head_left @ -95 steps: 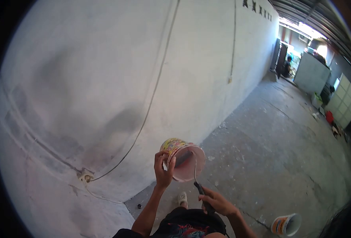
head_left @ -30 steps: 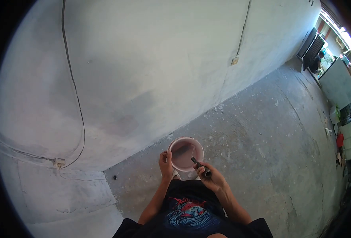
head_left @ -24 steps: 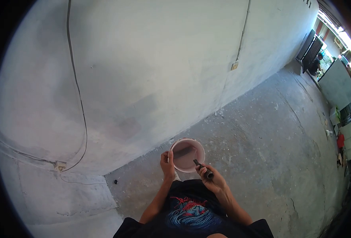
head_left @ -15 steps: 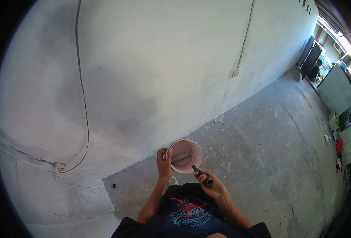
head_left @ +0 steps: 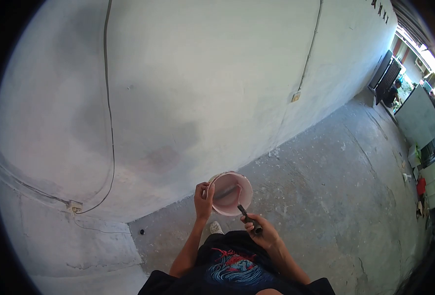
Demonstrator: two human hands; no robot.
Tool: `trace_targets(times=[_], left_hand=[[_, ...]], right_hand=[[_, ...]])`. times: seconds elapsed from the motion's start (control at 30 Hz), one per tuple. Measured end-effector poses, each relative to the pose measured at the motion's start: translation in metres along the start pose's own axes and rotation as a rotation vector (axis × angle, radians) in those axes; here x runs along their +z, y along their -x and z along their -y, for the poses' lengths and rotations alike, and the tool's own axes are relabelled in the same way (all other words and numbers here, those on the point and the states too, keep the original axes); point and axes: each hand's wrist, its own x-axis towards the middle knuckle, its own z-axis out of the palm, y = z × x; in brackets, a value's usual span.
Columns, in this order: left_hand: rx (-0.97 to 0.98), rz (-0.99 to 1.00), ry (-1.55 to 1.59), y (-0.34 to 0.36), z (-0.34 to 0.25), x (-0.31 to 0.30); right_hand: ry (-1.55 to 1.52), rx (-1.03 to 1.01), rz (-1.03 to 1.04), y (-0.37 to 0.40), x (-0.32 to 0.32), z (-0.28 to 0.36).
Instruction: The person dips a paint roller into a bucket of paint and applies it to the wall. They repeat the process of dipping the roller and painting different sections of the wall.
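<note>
At the lower middle, a pale pink bucket [head_left: 247,193] is tipped so that its mouth faces me. My left hand [head_left: 204,204] is closed on the left side of its rim, thumb at the inner edge. In my right hand [head_left: 264,234] is the dark handle of a paint roller [head_left: 250,220], held in a closed grip. Its thin frame runs over the near rim into the bucket, and the roller sleeve [head_left: 225,192] lies slantwise inside against the pink, paint-stained interior.
A whitish wall [head_left: 217,108] with grey damp-looking patches rises ahead, carrying a cable [head_left: 110,113] and a socket [head_left: 296,97]. Paint-spotted concrete floor [head_left: 315,187] stretches right. Far right, a person [head_left: 392,95] crouches by a dark gate, near a leaning panel [head_left: 419,114].
The view has shifted slightly, with the wall sliding right and down. Both hands keep their grips, and the roller sleeve inside the bucket now looks darker.
</note>
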Motion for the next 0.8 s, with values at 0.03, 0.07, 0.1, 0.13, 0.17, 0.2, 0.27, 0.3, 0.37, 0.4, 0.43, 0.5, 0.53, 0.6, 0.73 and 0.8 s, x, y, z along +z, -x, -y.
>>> trace_targets(times=[0.03, 0.07, 0.1, 0.13, 0.17, 0.2, 0.27, 0.3, 0.37, 0.4, 0.43, 0.5, 0.53, 0.6, 0.73, 0.8], left_hand=[[0.011, -0.004, 0.004, 0.0, 0.001, -0.004], [0.016, -0.011, -0.042, 0.0, 0.003, -0.006], [0.028, -0.02, -0.084, -0.003, 0.005, -0.006], [-0.017, -0.056, -0.078, -0.004, 0.009, -0.009], [-0.058, -0.093, -0.066, -0.007, 0.014, -0.011], [-0.156, -0.139, -0.006, -0.01, 0.015, -0.012], [-0.295, -0.212, 0.082, -0.014, 0.016, -0.02], [-0.337, -0.243, 0.11, -0.016, 0.019, -0.025], [-0.31, -0.278, 0.157, -0.023, 0.038, -0.034], [-0.302, -0.316, 0.19, -0.029, 0.037, -0.034], [-0.306, -0.347, 0.213, -0.033, 0.036, -0.034], [-0.287, -0.359, 0.206, -0.042, 0.03, -0.036], [-0.284, -0.374, 0.189, -0.046, 0.025, -0.039], [-0.271, -0.384, 0.189, -0.055, 0.017, -0.047], [-0.203, -0.452, 0.25, -0.07, 0.02, -0.062], [-0.185, -0.481, 0.244, -0.072, 0.021, -0.067]], right_hand=[[0.068, -0.018, -0.029, -0.001, 0.001, -0.002], [0.086, -0.028, -0.01, -0.001, 0.001, -0.001], [0.12, -0.019, -0.018, 0.0, -0.002, 0.001], [0.155, -0.012, -0.022, -0.001, -0.006, 0.001], [0.151, 0.017, 0.009, -0.003, -0.017, 0.003], [0.147, 0.049, 0.038, -0.007, -0.024, 0.008], [0.176, 0.069, 0.068, 0.002, -0.008, 0.016], [0.177, 0.104, 0.067, 0.009, 0.001, 0.018], [0.189, 0.121, 0.09, 0.012, 0.009, 0.021], [0.188, 0.15, 0.098, 0.013, 0.012, 0.021], [0.186, 0.16, 0.127, 0.014, 0.015, 0.021], [0.059, 0.214, 0.219, 0.012, 0.014, 0.02], [-0.078, 0.277, 0.297, 0.01, 0.014, 0.018], [-0.104, 0.292, 0.357, 0.004, 0.018, 0.015], [-0.025, 0.238, 0.413, -0.016, 0.025, 0.018], [-0.004, 0.248, 0.469, -0.021, 0.037, 0.029]])
